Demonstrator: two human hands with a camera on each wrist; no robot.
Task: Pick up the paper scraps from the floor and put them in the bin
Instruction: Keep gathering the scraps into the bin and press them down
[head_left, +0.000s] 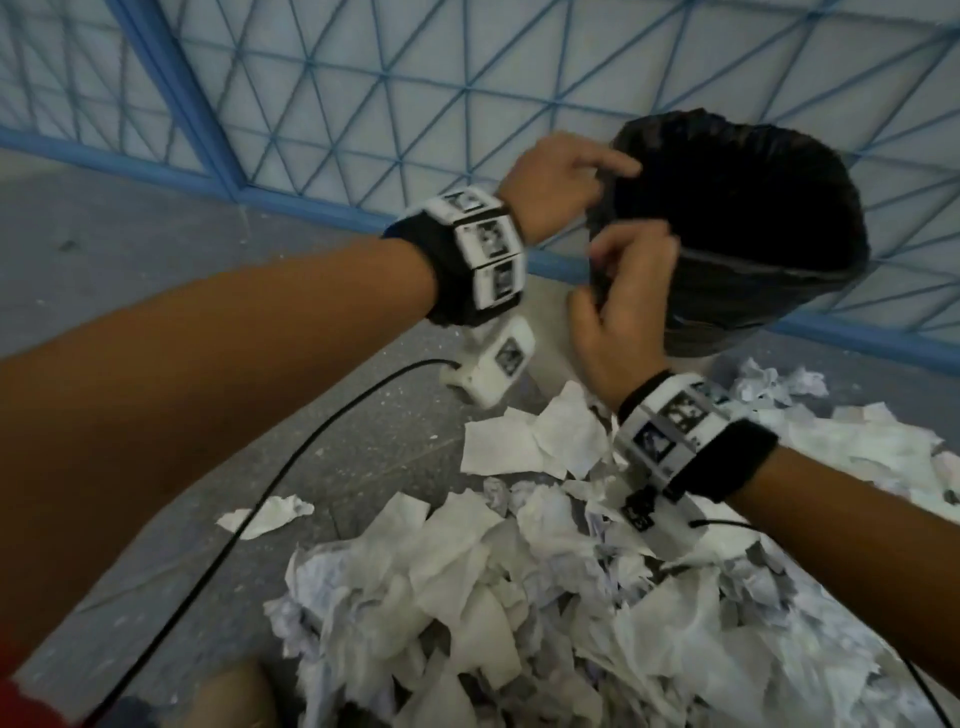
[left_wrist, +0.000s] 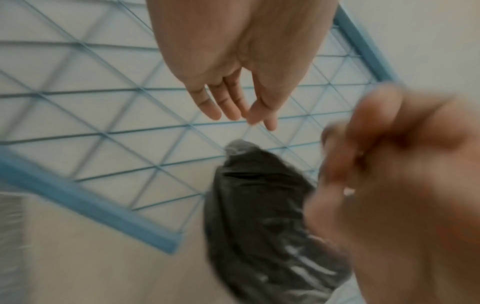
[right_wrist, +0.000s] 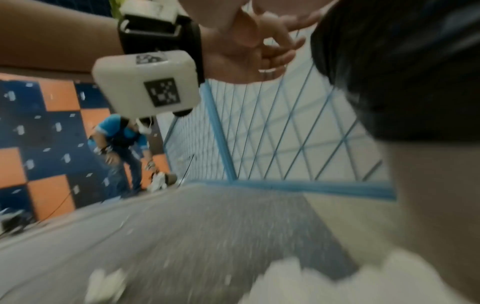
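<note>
A big heap of white paper scraps (head_left: 519, 597) covers the floor in the lower half of the head view. Behind it stands the bin (head_left: 753, 306), lined with a black bag and tipped toward me. My left hand (head_left: 597, 176) is at the bin's near-left rim, its index finger stretched onto the bag. In the left wrist view this left hand (left_wrist: 246, 117) shows relaxed fingers with nothing in them, above the bag (left_wrist: 259, 205). My right hand (head_left: 623, 260) pinches the bag's edge at the front rim, fingers curled. No paper is in either hand.
A blue lattice fence panel (head_left: 363, 78) runs right behind the bin. A black cable (head_left: 249, 519) trails over the grey floor (head_left: 104, 260) past a lone scrap (head_left: 265, 514). Far off, another person in blue (right_wrist: 122, 148) bends over the floor.
</note>
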